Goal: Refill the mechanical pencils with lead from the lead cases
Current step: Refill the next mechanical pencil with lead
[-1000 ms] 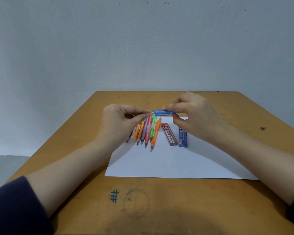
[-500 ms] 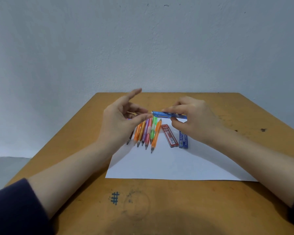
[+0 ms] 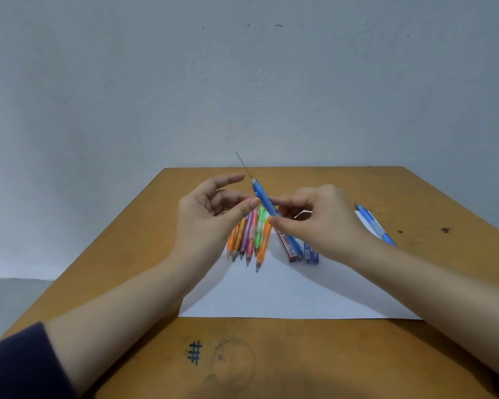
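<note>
My right hand (image 3: 320,223) pinches the blue mechanical pencil (image 3: 264,200) above the paper (image 3: 285,292), its long axis slanting up and leftward, a thin lead (image 3: 242,164) jutting from the upper end, nearest my loosely open, empty left hand (image 3: 211,214).

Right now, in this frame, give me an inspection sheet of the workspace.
Surface: wooden table, pen-marked, white paper on it.
Job's things: held blue pencil tilted, lead sticking out its upper end; coloured pencils in a row, red lead case, blue lead case on the paper; second blue pencil at its right edge.
Clutter: nothing seen.
Fingers: right hand pinches the held blue pencil; left hand open beside it.
Cables: nothing seen.
Surroundings: plain wall.
</note>
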